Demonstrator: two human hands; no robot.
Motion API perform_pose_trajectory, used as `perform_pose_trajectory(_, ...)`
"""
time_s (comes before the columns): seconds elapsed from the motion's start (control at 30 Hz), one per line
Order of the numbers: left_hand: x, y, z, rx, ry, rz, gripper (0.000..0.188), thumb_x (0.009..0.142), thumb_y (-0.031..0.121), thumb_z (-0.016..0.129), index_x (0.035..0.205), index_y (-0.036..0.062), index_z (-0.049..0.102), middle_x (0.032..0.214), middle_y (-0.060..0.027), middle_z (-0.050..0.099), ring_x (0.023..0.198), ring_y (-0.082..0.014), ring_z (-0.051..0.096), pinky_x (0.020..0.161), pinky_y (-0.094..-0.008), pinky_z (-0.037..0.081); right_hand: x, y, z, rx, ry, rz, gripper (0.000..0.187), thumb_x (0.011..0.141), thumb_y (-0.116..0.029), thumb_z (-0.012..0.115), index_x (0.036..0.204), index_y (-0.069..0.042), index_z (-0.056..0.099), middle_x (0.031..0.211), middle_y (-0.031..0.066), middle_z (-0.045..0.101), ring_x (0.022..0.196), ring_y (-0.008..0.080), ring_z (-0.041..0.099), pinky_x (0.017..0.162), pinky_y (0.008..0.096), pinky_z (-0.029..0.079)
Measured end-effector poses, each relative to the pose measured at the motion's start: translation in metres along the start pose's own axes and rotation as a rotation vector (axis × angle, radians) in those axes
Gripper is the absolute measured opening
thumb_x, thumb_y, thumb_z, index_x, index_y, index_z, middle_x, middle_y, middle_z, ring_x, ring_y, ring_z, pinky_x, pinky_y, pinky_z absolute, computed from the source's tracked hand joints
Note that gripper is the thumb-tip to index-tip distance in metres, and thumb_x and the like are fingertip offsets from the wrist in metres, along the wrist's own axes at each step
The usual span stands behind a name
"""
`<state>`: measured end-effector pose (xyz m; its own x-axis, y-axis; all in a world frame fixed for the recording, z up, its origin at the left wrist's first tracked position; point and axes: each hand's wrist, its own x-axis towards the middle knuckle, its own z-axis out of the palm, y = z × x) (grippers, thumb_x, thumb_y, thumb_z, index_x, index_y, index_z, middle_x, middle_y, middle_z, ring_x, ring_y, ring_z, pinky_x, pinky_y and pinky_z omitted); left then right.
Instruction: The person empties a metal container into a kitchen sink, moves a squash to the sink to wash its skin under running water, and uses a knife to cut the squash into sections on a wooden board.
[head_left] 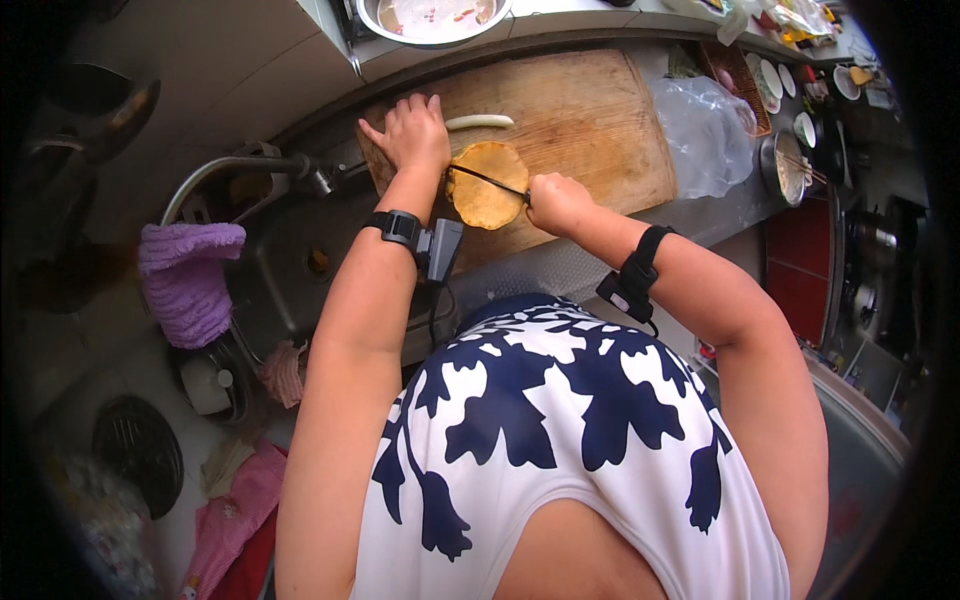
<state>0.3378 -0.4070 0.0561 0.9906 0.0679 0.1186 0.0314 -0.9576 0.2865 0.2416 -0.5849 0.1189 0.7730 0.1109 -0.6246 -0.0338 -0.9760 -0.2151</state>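
On the wooden cutting board (595, 105) lies a round, flat, golden-yellow piece of food (485, 207), like a thin pancake. My right hand (557, 204) is closed around the handle of a knife (485, 178). The dark, narrow line of its blade runs across the round; how deep it sits cannot be made out. My left hand (413, 135) rests with fingers spread on the board's left part, beside the round. A pale stalk (482, 121), like the white of a scallion, lies just right of that hand, above the round. Whether the hand touches the stalk is unclear.
Left of the board is a sink with a curved faucet (235, 165) and a purple towel (190, 280) draped over it. A metal basin (430, 20) stands behind. To the right are a clear plastic bag (705, 135) and a pot (783, 170) with chopsticks.
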Motion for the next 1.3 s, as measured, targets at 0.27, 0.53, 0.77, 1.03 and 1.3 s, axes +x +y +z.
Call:
perform_pose_trajectory(0.27, 0.002, -0.007, 0.019, -0.054, 0.02, -0.064, 0.037, 0.094, 0.039, 0.034, 0.103, 0.0128, 0.058, 0.111, -0.0067, 0.057, 0.107, -0.0248, 0.051, 0.103, -0.063, 0.009, 0.0, -0.004, -0.006, -0.009, -0.017, 0.012, 0.021, 0.073, -0.008, 0.056, 0.089, 0.0, 0.066, 0.093, 0.0205, 0.065, 0.09, 0.0329, 0.063, 0.076, 0.0399, 0.051)
perform_pose_trajectory(0.53, 0.003, -0.01, 0.023, -0.037, -0.134, -0.121, 0.045, 0.094, 0.044, 0.028, 0.117, 0.0131, 0.052, 0.125, -0.0109, 0.049, 0.12, -0.0279, 0.043, 0.103, -0.0624, 0.009, 0.001, -0.008, -0.008, -0.037, -0.031, 0.059, 0.022, 0.072, -0.006, 0.058, 0.091, -0.002, 0.066, 0.096, 0.0187, 0.065, 0.092, 0.031, 0.063, 0.078, 0.0378, 0.051)
perform_pose_trajectory(0.77, 0.006, -0.01, 0.026, -0.077, -0.118, -0.148, 0.047, 0.094, 0.045, 0.028, 0.118, 0.0134, 0.051, 0.126, -0.013, 0.047, 0.122, -0.0296, 0.04, 0.104, -0.0613, 0.009, 0.002, -0.014, -0.015, -0.066, -0.04, 0.068, 0.024, 0.072, -0.007, 0.059, 0.094, -0.002, 0.066, 0.098, 0.0178, 0.065, 0.094, 0.0295, 0.063, 0.078, 0.0367, 0.051)
perform_pose_trajectory(1.03, 0.0, -0.009, 0.034, -0.106, -0.064, -0.122, 0.042, 0.093, 0.042, 0.032, 0.112, 0.013, 0.055, 0.124, -0.0105, 0.048, 0.12, -0.0269, 0.04, 0.105, -0.0585, 0.006, 0.0, -0.001, 0.003, -0.09, 0.095, 0.008, 0.018, 0.074, -0.011, 0.053, 0.081, -0.002, 0.067, 0.087, 0.0198, 0.065, 0.083, 0.033, 0.064, 0.073, 0.0399, 0.051)
perform_pose_trajectory(1.3, 0.005, -0.017, 0.012, -0.066, -0.231, -0.029, 0.049, 0.094, 0.048, 0.025, 0.117, 0.0156, 0.052, 0.125, -0.0106, 0.049, 0.119, -0.0285, 0.043, 0.102, -0.0627, 0.011, 0.0, -0.006, -0.006, -0.139, 0.063, 0.001, 0.021, 0.074, -0.008, 0.056, 0.091, -0.004, 0.067, 0.096, 0.0176, 0.065, 0.092, 0.0291, 0.064, 0.076, 0.0371, 0.052)
